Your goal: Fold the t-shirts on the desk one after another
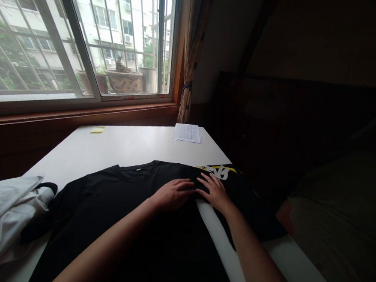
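A black T-shirt (115, 204) lies spread on the white table (130, 141), its neckline toward the far edge. My left hand (173, 193) rests flat on the shirt near its right shoulder, fingers extended. Beside it, my right hand (215, 192) lies with fingers spread over the right sleeve, close to a white and yellow print (221, 172). The fingertips of both hands are near each other. Neither hand grips anything that I can see.
White crumpled fabric (5, 214) lies at the left. Papers (187, 133) and a yellow sticky note (97, 130) sit near the table's far edge. A barred window, potted plants (124, 80) and a curtain (189, 72) are beyond. Part of a person (327, 223) shows at the right.
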`<state>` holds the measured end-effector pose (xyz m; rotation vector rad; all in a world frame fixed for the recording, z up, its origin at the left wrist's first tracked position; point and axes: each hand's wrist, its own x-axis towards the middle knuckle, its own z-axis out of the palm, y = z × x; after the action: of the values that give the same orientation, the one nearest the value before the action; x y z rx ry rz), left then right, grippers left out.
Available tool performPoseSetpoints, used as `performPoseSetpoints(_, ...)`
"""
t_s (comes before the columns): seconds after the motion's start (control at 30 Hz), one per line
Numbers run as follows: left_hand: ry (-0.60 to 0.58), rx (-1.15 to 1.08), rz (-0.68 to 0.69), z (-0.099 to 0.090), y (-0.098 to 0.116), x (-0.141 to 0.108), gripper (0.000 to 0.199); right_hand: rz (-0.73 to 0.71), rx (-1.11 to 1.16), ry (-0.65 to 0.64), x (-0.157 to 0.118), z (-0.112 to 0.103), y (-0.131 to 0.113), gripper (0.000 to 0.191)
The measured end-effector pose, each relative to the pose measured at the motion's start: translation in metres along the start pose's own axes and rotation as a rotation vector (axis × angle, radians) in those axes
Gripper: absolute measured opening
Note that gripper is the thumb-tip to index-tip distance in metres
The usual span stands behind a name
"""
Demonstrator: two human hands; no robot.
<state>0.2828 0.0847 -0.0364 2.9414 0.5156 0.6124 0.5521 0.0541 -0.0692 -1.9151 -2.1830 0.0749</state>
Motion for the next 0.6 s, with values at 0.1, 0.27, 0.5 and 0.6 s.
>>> performPoseSetpoints(0.1, -0.102, -0.064, 0.120, 0.003, 0.031, -0.016, 0.046, -0.005, -0.007, -0.019, 0.000, 0.001, 0.002, 0.060)
performPoseSetpoints(0.27, -0.169, -0.134, 0.082, 0.000, 0.048, -0.037, 0.056, -0.011, 0.007, -0.051, 0.000, 0.001, 0.004, 0.066)
performPoseSetpoints(0.5, -0.217, -0.195, 0.126, -0.021, 0.045, -0.052, 0.055, 0.001, 0.017, -0.083, 0.001, -0.002, 0.004, 0.067)
performPoseSetpoints(0.6, -0.239, -0.225, 0.126, -0.025, 0.045, -0.055, 0.055, 0.003, 0.015, -0.076, 0.000, -0.003, 0.004, 0.066)
